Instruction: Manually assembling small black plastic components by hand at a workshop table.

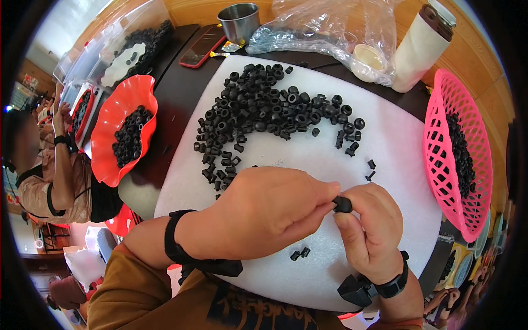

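My left hand (pixel 269 212) reaches across the white foam board (pixel 308 157), thumb and fingers pinched together. Its fingertips meet a small rounded black rubber-like part (pixel 342 204) at that part's left end. Between thumb and forefinger, my right hand (pixel 375 228) grips this same part. Whatever lies inside the left pinch is mostly covered by my fingers. Farther off on the board spreads a heap of similar black parts (pixel 247 104), some round with holes, some small and spool-like. A few small black pieces (pixel 300 254) lie below my hands.
At left stands a red wavy-rimmed bowl (pixel 102 137) of black parts; at right, a pink lattice basket (pixel 478 214) holds more. Along the back are a phone (pixel 202 48), a metal cup (pixel 239 25), a plastic bag (pixel 308 33) and a white bottle (pixel 421 49). Another person (pixel 60 170) sits at left.
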Tool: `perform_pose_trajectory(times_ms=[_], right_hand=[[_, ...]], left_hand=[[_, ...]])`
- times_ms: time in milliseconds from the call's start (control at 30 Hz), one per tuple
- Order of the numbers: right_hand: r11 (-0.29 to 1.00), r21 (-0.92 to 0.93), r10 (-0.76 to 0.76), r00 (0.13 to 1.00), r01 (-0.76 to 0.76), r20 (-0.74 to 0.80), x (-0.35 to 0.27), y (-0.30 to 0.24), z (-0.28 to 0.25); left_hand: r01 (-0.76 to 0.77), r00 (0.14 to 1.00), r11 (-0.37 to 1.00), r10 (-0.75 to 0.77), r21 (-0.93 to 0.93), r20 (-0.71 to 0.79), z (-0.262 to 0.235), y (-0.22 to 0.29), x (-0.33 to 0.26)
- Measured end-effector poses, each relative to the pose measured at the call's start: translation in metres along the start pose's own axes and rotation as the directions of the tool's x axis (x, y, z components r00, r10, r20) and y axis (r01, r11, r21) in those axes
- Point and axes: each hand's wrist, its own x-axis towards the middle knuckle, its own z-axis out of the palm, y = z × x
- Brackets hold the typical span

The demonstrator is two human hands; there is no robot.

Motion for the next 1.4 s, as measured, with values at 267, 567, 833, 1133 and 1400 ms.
perform_pose_trajectory(times_ms=[267, 567, 833, 1133, 1400], right_hand=[[1.000, -0.013, 0.026, 1.000, -0.026, -0.001, -0.003, -0.001, 0.001], [0.879, 0.363, 0.307, 0.949, -0.310, 0.068, -0.012, -0.008, 0.006], [0.659, 0.575, 0.484, 0.859, -0.485, 0.170, -0.015, -0.015, 0.007], [0.593, 0.614, 0.482, 0.840, -0.521, 0.248, -0.013, -0.016, 0.001], [0.611, 0.629, 0.457, 0.863, -0.481, 0.216, -0.012, -0.008, 0.004]], left_hand=[[-0.028, 0.999, 0.998, 0.026, -0.060, -0.043, 0.004, -0.004, -0.001], [-0.091, 0.994, 0.996, 0.089, -0.023, -0.059, 0.016, -0.007, -0.004], [-0.251, 0.963, 0.958, 0.262, 0.136, -0.065, 0.018, -0.015, -0.007], [-0.317, 0.929, 0.928, 0.345, 0.195, -0.133, 0.017, -0.015, -0.001], [-0.209, 0.972, 0.974, 0.217, 0.086, -0.089, 0.016, -0.014, 0.002]])
